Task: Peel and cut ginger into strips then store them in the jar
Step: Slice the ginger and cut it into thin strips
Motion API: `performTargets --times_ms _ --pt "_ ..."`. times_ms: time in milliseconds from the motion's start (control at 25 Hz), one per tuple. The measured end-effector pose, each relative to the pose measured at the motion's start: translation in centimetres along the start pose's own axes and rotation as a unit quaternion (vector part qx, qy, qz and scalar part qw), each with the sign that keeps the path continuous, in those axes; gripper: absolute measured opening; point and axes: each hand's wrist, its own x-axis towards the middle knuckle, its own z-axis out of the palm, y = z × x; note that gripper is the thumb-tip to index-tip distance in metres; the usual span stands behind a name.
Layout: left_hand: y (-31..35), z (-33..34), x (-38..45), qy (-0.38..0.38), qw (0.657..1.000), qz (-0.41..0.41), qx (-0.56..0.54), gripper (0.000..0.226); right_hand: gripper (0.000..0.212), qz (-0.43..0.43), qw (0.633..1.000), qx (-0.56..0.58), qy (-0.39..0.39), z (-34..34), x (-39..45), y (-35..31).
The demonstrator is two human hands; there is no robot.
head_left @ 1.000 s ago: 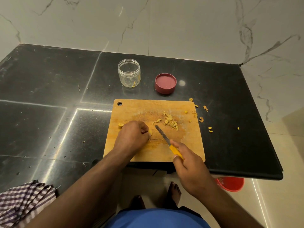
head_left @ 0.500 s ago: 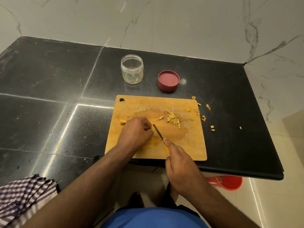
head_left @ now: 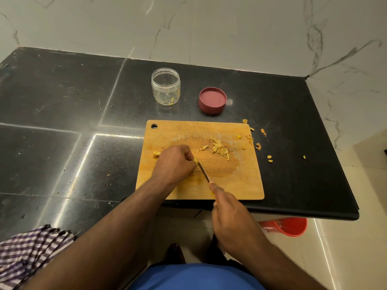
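From my feed: left hand [head_left: 174,164] is curled down on a yellow ginger piece [head_left: 195,160], pinning it to the wooden cutting board [head_left: 240,185]. Right hand [head_left: 230,214] is wrapped around the knife [head_left: 203,172] handle, blade tip right against the ginger. A little heap of cut strips [head_left: 219,149] sits on the board past the blade. The clear jar [head_left: 165,86] stands open on the black counter [head_left: 62,122] behind the board, a few strips inside, its red lid [head_left: 212,99] just beside it. Peel scraps [head_left: 258,146] lie off the board's right edge.
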Motion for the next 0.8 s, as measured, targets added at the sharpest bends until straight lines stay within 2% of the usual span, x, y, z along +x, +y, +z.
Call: performTargets --times_ms 200,800 --pt "-0.6 0.1 -0.3 0.003 1.000 0.009 -0.023 0.009 0.052 0.009 0.999 0.013 0.034 -1.1 -0.4 -0.3" --pt "-0.2 0.2 -0.2 0.009 1.000 -0.005 -0.026 0.006 0.052 0.009 1.000 -0.015 0.014 0.6 2.2 -0.5"
